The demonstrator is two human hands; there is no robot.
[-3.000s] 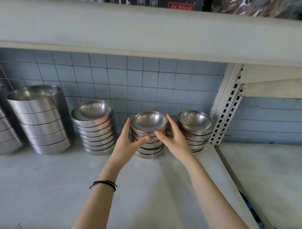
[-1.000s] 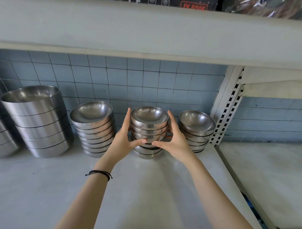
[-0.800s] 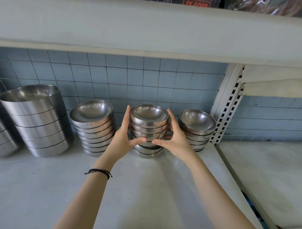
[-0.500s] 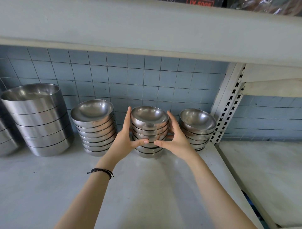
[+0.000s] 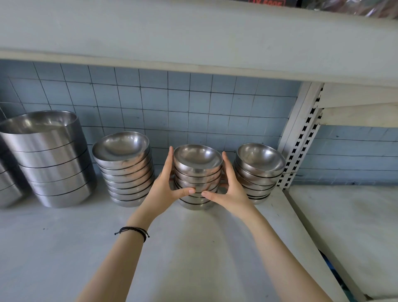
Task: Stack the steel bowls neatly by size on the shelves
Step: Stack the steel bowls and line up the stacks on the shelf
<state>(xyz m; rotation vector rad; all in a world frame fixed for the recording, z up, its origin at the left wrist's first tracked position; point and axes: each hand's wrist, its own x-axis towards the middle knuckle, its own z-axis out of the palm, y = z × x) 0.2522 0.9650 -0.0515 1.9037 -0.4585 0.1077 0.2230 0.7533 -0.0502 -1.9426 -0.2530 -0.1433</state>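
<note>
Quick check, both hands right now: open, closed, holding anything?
Left hand: closed around the left side of the middle bowl stack, thumb across the front.
Right hand: closed on the stack's right side, same grip.

The far-left bowl stack is cut by the frame edge; red lettering above is perhaps unreadable.

Silver steel bowls, blue grid-tiled wall, black wristband.
</note>
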